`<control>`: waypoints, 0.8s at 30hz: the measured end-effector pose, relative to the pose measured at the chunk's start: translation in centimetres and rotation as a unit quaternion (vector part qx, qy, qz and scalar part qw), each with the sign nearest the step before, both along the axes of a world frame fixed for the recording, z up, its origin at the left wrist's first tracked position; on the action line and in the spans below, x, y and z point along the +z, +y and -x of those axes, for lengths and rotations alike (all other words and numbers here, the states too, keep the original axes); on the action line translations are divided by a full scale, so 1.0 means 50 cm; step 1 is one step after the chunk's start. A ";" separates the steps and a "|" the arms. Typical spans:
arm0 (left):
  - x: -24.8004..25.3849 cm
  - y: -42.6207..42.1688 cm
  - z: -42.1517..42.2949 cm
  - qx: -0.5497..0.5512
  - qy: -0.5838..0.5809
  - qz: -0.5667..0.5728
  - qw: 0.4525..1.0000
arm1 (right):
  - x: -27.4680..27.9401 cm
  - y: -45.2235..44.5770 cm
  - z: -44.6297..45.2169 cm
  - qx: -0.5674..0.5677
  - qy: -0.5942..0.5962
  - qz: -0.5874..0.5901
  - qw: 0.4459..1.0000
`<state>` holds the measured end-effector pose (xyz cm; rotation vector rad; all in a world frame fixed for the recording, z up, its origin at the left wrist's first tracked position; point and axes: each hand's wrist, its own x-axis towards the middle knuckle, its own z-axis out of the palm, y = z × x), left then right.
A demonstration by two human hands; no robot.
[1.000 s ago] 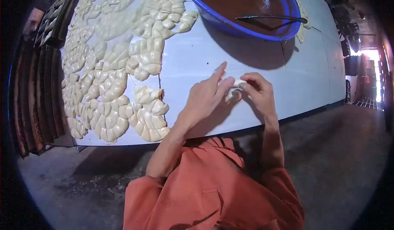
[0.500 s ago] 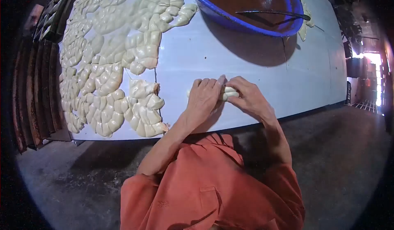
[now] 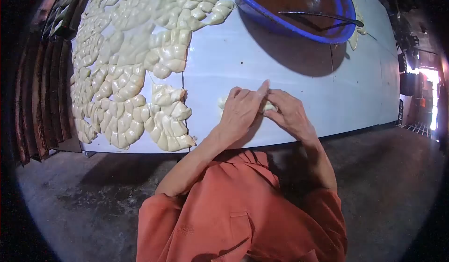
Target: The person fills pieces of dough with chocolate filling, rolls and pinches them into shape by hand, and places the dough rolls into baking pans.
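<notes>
A piece of pale dough (image 3: 268, 106) lies on the white table (image 3: 220, 65), mostly hidden under my two hands. My left hand (image 3: 242, 108) is laid over it with curled fingers, and a bit of dough shows past its left side. My right hand (image 3: 288, 111) pinches the dough's right end between thumb and fingers. The hands touch at the fingertips. To the left, many glossy dough pieces (image 3: 124, 121) lie pressed side by side in clusters.
A blue basin (image 3: 280, 22) of brown liquid stands at the table's far side, with a dark utensil (image 3: 322, 15) across its rim. More dough (image 3: 354, 40) lies behind it. Dark stacked trays (image 3: 44, 98) stand at the left edge.
My hands have come together over the dough and flattened nearer the table; earlier the fingertips held it more in view. The camera view has shifted slightly.
</notes>
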<state>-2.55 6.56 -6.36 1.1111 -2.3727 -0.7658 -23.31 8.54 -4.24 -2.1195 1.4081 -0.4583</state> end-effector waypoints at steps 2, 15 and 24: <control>0.005 -0.008 -0.014 -0.028 -0.043 -0.052 0.997 | 0.023 -0.007 0.003 0.022 0.024 -0.067 0.997; 0.045 -0.002 -0.145 0.030 -0.080 -0.114 0.990 | -0.064 -0.025 -0.028 0.121 0.060 0.157 0.978; -0.036 -0.019 -0.116 -0.002 0.057 -0.133 0.989 | -0.072 -0.034 -0.057 0.134 0.040 0.132 0.981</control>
